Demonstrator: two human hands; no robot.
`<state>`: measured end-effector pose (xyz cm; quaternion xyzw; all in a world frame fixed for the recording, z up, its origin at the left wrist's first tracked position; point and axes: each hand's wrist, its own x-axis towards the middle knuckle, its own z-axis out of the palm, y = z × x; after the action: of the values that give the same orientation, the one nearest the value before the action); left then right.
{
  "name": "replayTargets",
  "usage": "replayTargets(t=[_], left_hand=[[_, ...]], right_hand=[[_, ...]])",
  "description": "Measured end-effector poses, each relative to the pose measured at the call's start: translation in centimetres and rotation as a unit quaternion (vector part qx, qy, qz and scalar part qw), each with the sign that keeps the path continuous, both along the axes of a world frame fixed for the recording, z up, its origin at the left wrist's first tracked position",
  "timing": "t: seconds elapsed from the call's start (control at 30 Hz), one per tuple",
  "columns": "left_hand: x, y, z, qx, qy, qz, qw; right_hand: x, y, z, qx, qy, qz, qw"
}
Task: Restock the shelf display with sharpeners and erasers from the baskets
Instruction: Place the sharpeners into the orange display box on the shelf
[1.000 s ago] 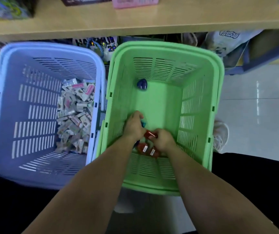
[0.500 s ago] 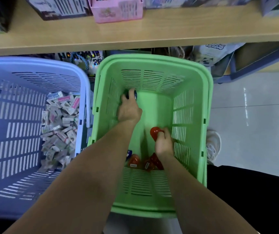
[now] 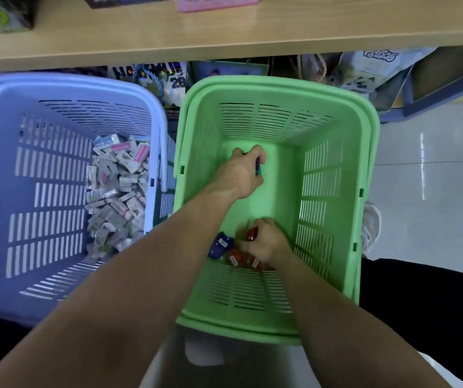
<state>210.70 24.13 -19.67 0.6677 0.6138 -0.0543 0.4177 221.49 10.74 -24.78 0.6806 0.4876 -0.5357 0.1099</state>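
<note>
Both hands had drawn nearer. Erasers [image 3: 118,191] lay heaped at the right wall of the blue basket [image 3: 56,82]. Inside the green basket [image 3: 280,82], the left hand [image 3: 245,172] gripped a dark sharpener [image 3: 257,166] mid-floor; the right hand [image 3: 266,242] clutched a red sharpener [image 3: 251,233] beside loose sharpeners [image 3: 220,247] at the near wall.

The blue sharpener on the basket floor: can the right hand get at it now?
Probably yes: the blue sharpener lies uncovered beside the right hand, though its fingers grip a red sharpener.

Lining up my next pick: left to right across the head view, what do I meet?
Purple basket's left wall → eraser pile → blue sharpener → right hand → green basket's right wall → shoe.
</note>
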Motion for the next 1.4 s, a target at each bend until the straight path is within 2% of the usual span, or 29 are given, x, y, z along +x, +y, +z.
replayTargets(t=[0.07, 0.17, 0.3, 0.47, 0.57, 0.63, 0.7, 0.8, 0.87, 0.97, 1.07, 1.2, 1.27, 1.4], left_hand=[[-1.1, 0.0, 3.5, 0.014, -0.024, -0.061, 0.998], [-3.9, -0.6, 8.4, 0.084, -0.024, -0.139, 0.986], [-7.1, -2.3, 12.5, 0.137, -0.056, -0.167, 0.975], [-8.7, -3.9, 14.8, 0.143, -0.046, -0.152, 0.977], [-9.6, -4.4, 15.4, 0.152, -0.011, -0.135, 0.979], [-10.1, -4.5, 15.7, 0.15, -0.007, -0.116, 0.982], [-10.5, -4.2, 16.4, 0.144, -0.021, -0.089, 0.985], [-11.4, -3.5, 18.0, 0.125, -0.07, -0.046, 0.989], [-12.0, -3.0, 19.3, 0.117, -0.112, -0.017, 0.987], [-13.1, -3.0, 21.6, 0.121, -0.172, 0.044, 0.977], [-14.2, -3.7, 24.4, 0.12, -0.242, 0.112, 0.956], [-17.0, -4.7, 28.2, 0.105, -0.296, 0.205, 0.927], [-18.6, -5.1, 29.7, 0.127, -0.291, 0.213, 0.924], [-21.1, -6.0, 31.6, 0.132, -0.314, 0.188, 0.921]], right_hand=[[-0.9, 0.0, 0.0, 0.036, 0.002, 0.039, 0.999], [-2.6, -0.2, -0.2, 0.107, 0.035, 0.109, 0.988], [-4.7, -0.6, -1.0, 0.063, 0.048, 0.199, 0.977], [-5.0, -0.5, -1.0, 0.082, 0.011, 0.257, 0.963], [-4.7, -0.1, -0.4, 0.069, 0.02, 0.186, 0.98], [-4.0, 0.6, 0.4, 0.078, 0.051, 0.091, 0.991], [-3.2, 2.3, 2.4, 0.097, 0.098, -0.045, 0.989], [-2.0, 5.9, 7.7, 0.137, 0.165, -0.242, 0.946], [-1.6, 7.9, 12.2, 0.168, 0.201, -0.296, 0.919], [-2.4, 9.5, 19.3, 0.202, 0.255, -0.294, 0.899], [-4.8, 9.8, 25.5, 0.226, 0.331, -0.248, 0.882], [-8.0, 9.1, 30.3, 0.244, 0.397, -0.221, 0.857], [-9.1, 8.8, 31.7, 0.243, 0.42, -0.209, 0.849], [-12.3, 8.5, 33.5, 0.242, 0.436, -0.141, 0.855]])
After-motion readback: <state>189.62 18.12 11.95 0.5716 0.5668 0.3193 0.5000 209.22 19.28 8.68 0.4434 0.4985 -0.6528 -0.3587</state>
